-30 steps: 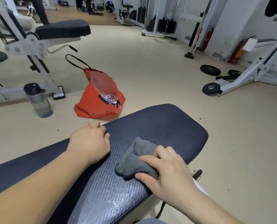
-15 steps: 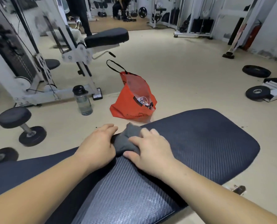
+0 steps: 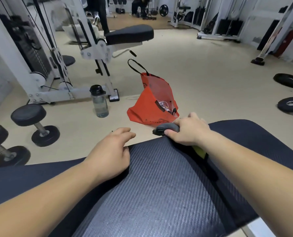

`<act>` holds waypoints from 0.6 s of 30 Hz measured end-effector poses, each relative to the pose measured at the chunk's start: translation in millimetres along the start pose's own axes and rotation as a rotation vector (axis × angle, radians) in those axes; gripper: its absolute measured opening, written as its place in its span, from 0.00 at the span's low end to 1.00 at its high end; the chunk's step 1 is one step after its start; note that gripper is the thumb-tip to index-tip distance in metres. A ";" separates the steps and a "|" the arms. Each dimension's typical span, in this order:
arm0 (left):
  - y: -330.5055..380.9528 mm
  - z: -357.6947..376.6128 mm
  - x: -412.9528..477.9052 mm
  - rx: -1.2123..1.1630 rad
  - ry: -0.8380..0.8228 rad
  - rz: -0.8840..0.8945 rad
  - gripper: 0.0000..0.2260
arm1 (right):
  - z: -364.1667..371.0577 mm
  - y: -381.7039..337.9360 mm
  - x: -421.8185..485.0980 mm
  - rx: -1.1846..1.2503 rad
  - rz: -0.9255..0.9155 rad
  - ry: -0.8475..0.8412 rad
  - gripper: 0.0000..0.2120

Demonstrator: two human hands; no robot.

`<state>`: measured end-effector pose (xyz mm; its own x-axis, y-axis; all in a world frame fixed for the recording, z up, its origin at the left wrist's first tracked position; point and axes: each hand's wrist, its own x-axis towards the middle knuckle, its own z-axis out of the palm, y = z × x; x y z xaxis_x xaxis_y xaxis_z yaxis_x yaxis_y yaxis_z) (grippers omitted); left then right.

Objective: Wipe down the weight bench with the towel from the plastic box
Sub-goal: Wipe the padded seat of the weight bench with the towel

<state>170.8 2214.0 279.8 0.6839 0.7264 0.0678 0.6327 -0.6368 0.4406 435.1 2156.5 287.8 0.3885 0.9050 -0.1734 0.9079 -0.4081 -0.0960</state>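
Observation:
The dark blue padded weight bench (image 3: 159,194) fills the lower half of the view, its textured top running left to right. My right hand (image 3: 190,130) grips a bunched grey towel (image 3: 166,129) and holds it at the bench's far edge. To the left of it, my left hand (image 3: 111,151) rests on the same far edge, fingers relaxed and reaching just past the pad. The two hands are apart. No plastic box shows in the view.
An orange bag (image 3: 152,106) with a clear pouch stands on the floor just beyond the bench. A water bottle (image 3: 99,101) is left of it, dumbbells (image 3: 34,124) at far left, a white machine seat (image 3: 130,34) behind, weight plates (image 3: 291,104) at right.
My right hand slid the towel from the middle of the pad to the far edge, then right, away from my left hand. The view swung left and down.

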 end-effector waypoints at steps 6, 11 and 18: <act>-40.6 -18.3 -25.2 -0.044 0.068 -0.070 0.25 | 3.7 -103.4 2.1 -0.017 -0.159 -0.223 0.27; -89.6 -53.7 -81.1 0.008 0.077 -0.119 0.25 | 6.8 -202.5 -8.1 0.022 -0.231 -0.381 0.27; -167.2 -124.3 -169.0 0.025 0.167 -0.272 0.23 | 27.6 -319.7 -34.4 0.106 -0.271 -0.331 0.29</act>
<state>-95.7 2229.8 305.9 0.4206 0.9019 0.0980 0.7942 -0.4183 0.4407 127.2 2252.5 297.5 0.0514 0.9007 -0.4314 0.9420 -0.1872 -0.2785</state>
